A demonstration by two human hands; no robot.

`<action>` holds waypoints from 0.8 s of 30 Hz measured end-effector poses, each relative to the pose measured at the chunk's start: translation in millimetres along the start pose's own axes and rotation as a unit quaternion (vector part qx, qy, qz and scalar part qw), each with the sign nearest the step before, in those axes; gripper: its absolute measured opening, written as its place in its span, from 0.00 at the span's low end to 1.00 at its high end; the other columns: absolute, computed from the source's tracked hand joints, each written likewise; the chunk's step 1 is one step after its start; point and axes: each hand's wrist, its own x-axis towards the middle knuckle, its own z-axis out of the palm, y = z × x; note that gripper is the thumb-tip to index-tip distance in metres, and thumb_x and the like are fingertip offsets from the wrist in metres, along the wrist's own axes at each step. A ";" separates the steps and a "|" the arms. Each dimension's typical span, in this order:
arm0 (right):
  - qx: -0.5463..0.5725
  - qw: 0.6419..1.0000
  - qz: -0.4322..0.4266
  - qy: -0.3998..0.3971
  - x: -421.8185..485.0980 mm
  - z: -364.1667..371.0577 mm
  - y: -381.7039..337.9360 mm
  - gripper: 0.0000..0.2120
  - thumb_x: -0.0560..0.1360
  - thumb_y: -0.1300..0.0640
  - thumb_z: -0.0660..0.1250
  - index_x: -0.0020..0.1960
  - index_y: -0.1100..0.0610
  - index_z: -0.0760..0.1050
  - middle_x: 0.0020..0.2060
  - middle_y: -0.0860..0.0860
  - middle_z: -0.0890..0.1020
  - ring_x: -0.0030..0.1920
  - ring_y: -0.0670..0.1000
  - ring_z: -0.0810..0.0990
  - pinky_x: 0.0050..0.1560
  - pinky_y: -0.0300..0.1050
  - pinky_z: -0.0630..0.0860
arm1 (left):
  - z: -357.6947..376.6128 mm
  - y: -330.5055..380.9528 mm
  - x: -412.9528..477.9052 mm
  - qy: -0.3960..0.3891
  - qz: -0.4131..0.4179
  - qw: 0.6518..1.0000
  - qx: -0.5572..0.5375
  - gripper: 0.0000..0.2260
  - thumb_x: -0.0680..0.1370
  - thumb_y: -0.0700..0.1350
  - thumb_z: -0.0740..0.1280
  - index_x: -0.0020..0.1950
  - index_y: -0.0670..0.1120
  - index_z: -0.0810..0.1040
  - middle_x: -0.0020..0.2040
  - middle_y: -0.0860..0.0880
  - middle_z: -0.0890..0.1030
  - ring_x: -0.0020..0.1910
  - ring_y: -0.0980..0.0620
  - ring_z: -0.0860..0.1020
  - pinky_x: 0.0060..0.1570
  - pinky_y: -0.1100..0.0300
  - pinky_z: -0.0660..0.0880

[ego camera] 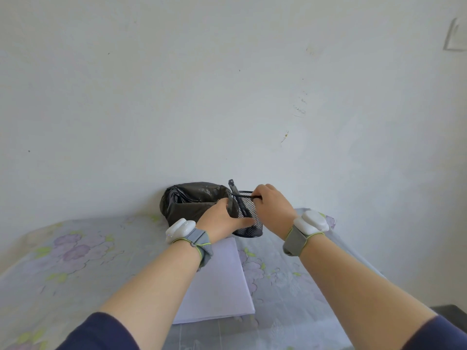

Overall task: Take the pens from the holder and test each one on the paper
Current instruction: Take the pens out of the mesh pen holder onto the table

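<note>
A black mesh pen holder (249, 229) stands at the far edge of the table, near the wall. My left hand (222, 219) wraps around its left side and holds it. Over the holder's rim, my right hand (271, 207) pinches a dark pen (243, 195) that lies almost level across the opening. Another dark pen (233, 188) sticks up from the holder at its back left. A white sheet of paper (217, 284) lies flat on the table in front of the holder, partly under my left forearm.
A bin lined with a black plastic bag (189, 203) stands just left of the holder against the wall. The table wears a floral plastic cloth (75, 248). A dark object (452, 311) shows at the lower right past the table edge.
</note>
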 end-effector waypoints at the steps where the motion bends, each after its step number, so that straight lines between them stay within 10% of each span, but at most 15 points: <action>1: 0.015 1.000 -0.006 0.002 -1.8 -0.5 -4.1 0.13 0.77 0.62 0.55 0.56 0.60 0.75 0.54 0.56 0.76 0.55 0.57 0.75 0.54 0.50 0.73 | -0.1 0.7 0.0 -0.001 0.008 1.000 -0.022 0.15 0.70 0.53 0.75 0.52 0.52 0.75 0.50 0.53 0.80 0.53 0.51 0.78 0.50 0.59 0.74; 11: 0.166 0.985 -0.022 0.032 -15.1 2.8 -13.6 0.10 0.74 0.58 0.64 0.55 0.54 0.76 0.50 0.47 0.74 0.41 0.47 0.73 0.47 0.43 0.70 | -4.9 -12.9 4.0 0.031 0.021 0.999 -0.040 0.13 0.66 0.55 0.76 0.49 0.54 0.84 0.42 0.53 0.86 0.45 0.56 0.83 0.49 0.55 0.78; 17: 0.316 0.939 0.116 -0.066 -17.8 -0.6 -7.7 0.37 0.68 0.47 0.76 0.71 0.54 0.64 0.62 0.50 0.73 0.60 0.50 0.76 0.55 0.42 0.73 | 1.1 -15.2 6.8 0.046 -0.005 0.997 -0.065 0.25 0.59 0.62 0.75 0.51 0.52 0.81 0.43 0.54 0.86 0.43 0.59 0.83 0.42 0.61 0.78; 21: 0.385 0.910 0.074 -0.138 -19.2 -4.0 -2.9 0.10 0.70 0.60 0.75 0.50 0.54 0.80 0.45 0.50 0.86 0.42 0.44 0.84 0.42 0.34 0.78 | 11.2 -11.0 10.0 0.035 0.005 0.996 -0.080 0.26 0.57 0.60 0.76 0.52 0.52 0.82 0.44 0.56 0.86 0.44 0.60 0.83 0.44 0.61 0.80; 24: 0.393 0.910 0.068 -0.114 -18.2 -5.6 3.4 0.11 0.69 0.64 0.76 0.44 0.52 0.78 0.39 0.47 0.84 0.37 0.42 0.83 0.37 0.31 0.78 | 17.0 -9.8 11.2 0.012 0.029 0.994 -0.107 0.21 0.59 0.55 0.76 0.51 0.55 0.83 0.46 0.56 0.86 0.49 0.59 0.83 0.54 0.54 0.80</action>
